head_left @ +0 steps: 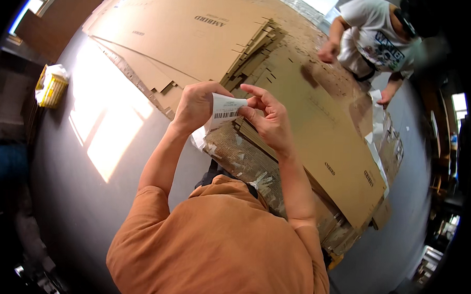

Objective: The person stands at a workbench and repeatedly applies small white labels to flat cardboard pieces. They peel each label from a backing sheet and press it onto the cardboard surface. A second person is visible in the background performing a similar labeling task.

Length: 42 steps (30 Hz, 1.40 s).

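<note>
Between my two hands is a white barcode label [226, 109], bent into a curve, with printed lines and a barcode toward me. My left hand [199, 105] is closed on its left side, the fingers behind it hidden. On its right edge, the thumb and fingers of my right hand [269, 117] pinch the label, with the index finger raised off it. More white paper [199, 137] hangs below my left hand. Just beyond my hands lie stacks of flat brown cardboard sheets, one stack [167, 36] at the far left and another [324, 139] at the right.
The stacks lie on a worn work table [235, 155] littered with paper scraps. Across it at the far right stands a co-worker [376, 40], one hand on a white paper strip [376, 118]. A yellow basket [53, 91] with a white liner stands on the grey floor at left.
</note>
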{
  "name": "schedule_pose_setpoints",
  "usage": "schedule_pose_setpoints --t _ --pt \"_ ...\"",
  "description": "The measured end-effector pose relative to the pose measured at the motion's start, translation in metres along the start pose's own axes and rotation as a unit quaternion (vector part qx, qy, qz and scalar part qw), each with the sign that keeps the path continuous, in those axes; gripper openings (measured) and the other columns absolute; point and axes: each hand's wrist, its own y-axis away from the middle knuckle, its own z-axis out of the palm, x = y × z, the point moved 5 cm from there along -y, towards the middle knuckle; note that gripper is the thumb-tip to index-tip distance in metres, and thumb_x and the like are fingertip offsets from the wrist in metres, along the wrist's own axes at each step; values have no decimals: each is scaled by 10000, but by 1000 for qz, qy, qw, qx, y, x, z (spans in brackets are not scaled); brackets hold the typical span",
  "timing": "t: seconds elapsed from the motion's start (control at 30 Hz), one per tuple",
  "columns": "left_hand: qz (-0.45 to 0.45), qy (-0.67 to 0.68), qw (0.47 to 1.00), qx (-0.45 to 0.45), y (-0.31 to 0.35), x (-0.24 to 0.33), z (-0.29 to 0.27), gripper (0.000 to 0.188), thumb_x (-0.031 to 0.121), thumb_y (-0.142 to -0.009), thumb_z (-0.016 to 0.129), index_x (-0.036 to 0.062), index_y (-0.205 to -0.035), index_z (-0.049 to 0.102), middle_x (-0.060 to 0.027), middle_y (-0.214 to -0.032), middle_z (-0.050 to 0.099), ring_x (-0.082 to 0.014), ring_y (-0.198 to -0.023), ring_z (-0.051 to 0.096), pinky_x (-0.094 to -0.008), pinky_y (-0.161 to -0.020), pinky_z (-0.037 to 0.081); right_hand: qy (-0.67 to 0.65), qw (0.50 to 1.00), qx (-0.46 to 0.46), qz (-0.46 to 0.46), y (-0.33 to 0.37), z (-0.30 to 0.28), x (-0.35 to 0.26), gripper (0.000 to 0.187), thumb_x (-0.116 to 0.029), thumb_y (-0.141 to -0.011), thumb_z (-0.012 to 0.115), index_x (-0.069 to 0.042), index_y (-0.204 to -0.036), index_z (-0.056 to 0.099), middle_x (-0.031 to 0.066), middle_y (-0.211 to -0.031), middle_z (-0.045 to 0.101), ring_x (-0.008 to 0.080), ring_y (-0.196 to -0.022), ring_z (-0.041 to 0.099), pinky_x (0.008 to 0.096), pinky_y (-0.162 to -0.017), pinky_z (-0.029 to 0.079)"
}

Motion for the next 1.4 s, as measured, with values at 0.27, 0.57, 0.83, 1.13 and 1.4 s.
schedule_pose_setpoints --t 0.27,0.57,0.83,1.13,1.4 --pt "39 -16 996 -80 -24 45 62 164 4 -721 712 23 -881 687 -54 -899 678 -130 -845 636 -258 -739 512 72 988 135 -16 43 -49 -7 276 -48 -831 679 0 -1094 610 38 -795 642 81 -733 585 241 -675 500" --pt "-164 52 957 -232 -22 -41 156 147 69 -740 729 -8 -847 664 -25 -756 654 -65 -707 586 -228 -630 478 261 936 238 -6 68 -102 42 133 -60 -805 683 -25 -930 655 92 -820 620 209 -704 623 307 -619 511" --pt "-219 -74 947 -224 -54 -106 207 230 163 -736 681 -47 -826 657 -172 -711 640 -246 -634 609 -346 -622 472 267 908 321 44 56 -165 94 71 -76 -832 666 -32 -887 660 56 -713 599 129 -638 582 266 -573 464" --pt "-261 -38 942 -209 -44 -200 239 212 190 -758 671 -12 -823 661 -153 -741 664 -227 -682 643 -333 -632 474 87 902 346 243 2 -255 207 136 -118 -855 644 17 -876 640 6 -668 599 58 -550 506 213 -504 384" --pt "-284 -46 930 -231 -43 -210 240 201 192 -755 669 4 -827 670 -153 -728 663 -229 -678 654 -335 -627 479 112 899 332 261 -35 -263 235 148 -114 -845 639 31 -875 654 10 -649 581 69 -533 476 228 -488 362"
